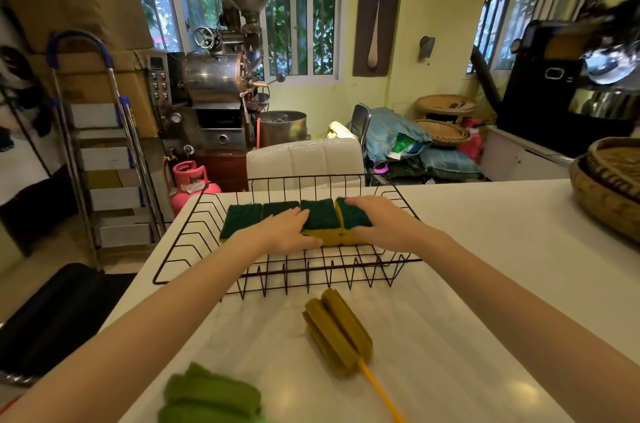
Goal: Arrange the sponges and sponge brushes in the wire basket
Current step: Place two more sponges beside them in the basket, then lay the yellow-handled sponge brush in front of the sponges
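Observation:
A black wire basket (pixel 194 242) stands on the white table. Inside it, several green-topped yellow sponges (pixel 320 216) lie side by side in a row. My left hand (pixel 287 232) lies flat on the middle sponges, thumb against a yellow front edge. My right hand (pixel 377 220) rests on the rightmost sponge (pixel 356 214), fingers over its green top. In front of the basket a yellow sponge brush (pixel 337 331) with an orange handle lies on the table. A green sponge brush (pixel 211 395) lies at the near edge, partly cut off.
A woven basket (pixel 609 187) sits at the table's right edge. A white chair back (pixel 304 159) stands behind the wire basket. Left of the table are a stepladder (pixel 104 145) and a pink gas cylinder (pixel 190 180).

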Demonstrator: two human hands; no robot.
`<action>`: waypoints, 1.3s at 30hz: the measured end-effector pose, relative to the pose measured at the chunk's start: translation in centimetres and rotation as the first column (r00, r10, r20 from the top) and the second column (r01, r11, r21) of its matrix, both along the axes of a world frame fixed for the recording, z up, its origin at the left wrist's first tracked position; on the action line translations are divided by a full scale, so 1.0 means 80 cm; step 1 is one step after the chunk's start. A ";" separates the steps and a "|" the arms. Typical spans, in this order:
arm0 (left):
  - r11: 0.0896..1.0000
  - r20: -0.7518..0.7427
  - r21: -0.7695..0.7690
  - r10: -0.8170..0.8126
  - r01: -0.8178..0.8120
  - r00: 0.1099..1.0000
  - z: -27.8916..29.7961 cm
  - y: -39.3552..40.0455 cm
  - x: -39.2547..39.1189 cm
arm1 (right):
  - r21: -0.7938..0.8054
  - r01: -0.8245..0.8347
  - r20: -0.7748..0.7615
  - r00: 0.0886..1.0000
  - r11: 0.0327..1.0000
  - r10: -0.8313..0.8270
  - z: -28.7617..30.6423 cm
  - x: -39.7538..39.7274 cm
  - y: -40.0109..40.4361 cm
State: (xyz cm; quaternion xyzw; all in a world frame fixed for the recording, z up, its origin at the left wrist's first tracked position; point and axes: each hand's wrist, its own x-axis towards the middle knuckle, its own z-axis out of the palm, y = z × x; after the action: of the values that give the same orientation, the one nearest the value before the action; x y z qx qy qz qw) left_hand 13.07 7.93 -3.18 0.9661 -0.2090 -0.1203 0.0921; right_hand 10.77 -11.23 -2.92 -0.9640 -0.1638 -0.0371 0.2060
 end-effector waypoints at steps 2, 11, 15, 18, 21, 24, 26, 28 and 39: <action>0.993 0.015 -0.106 -0.041 0.042 0.999 0.014 -0.001 -0.025 | 0.082 -0.001 0.049 0.999 0.997 -0.003 0.008 -0.024 0.005; 0.864 0.266 -0.368 -0.256 0.343 0.929 0.027 0.005 -0.151 | 0.309 -0.009 0.106 0.994 0.951 -0.025 0.010 -0.156 0.014; 0.857 0.210 -0.290 -0.377 0.425 0.902 0.011 0.009 -0.179 | 0.236 0.061 -0.201 0.979 0.970 -0.012 -0.015 -0.191 -0.002; 0.880 0.122 -0.179 -0.423 0.439 0.898 0.000 0.006 -0.184 | 0.207 0.090 -0.440 0.898 0.974 0.011 -0.031 -0.208 -0.005; 0.896 0.089 -0.050 -0.435 0.441 0.896 -0.010 -0.001 -0.185 | 0.125 0.055 -0.495 0.869 0.991 0.014 -0.036 -0.218 -0.007; 0.898 0.135 0.030 -0.438 0.439 0.889 -0.020 -0.008 -0.183 | 0.091 0.015 -0.541 0.840 0.996 0.037 -0.038 -0.225 -0.008; 0.897 0.188 0.021 -0.437 0.441 0.880 -0.024 -0.011 -0.181 | 0.115 0.009 -0.573 0.817 0.993 0.059 -0.038 -0.229 -0.009; 0.901 0.217 0.006 -0.425 0.434 0.879 -0.026 -0.012 -0.179 | 0.131 0.015 -0.585 0.809 0.991 0.065 -0.038 -0.230 -0.010; 0.925 0.233 -0.050 -0.356 0.377 0.905 0.023 -0.011 -0.176 | 0.235 0.077 -0.412 0.911 0.969 0.028 -0.006 -0.202 -0.033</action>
State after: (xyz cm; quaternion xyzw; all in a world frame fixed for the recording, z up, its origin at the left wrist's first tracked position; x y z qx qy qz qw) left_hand -0.99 7.07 -1.30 0.9115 -0.4011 -0.0181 0.0894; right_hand -5.37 -13.87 -3.39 -0.9190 -0.0987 0.1442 0.3535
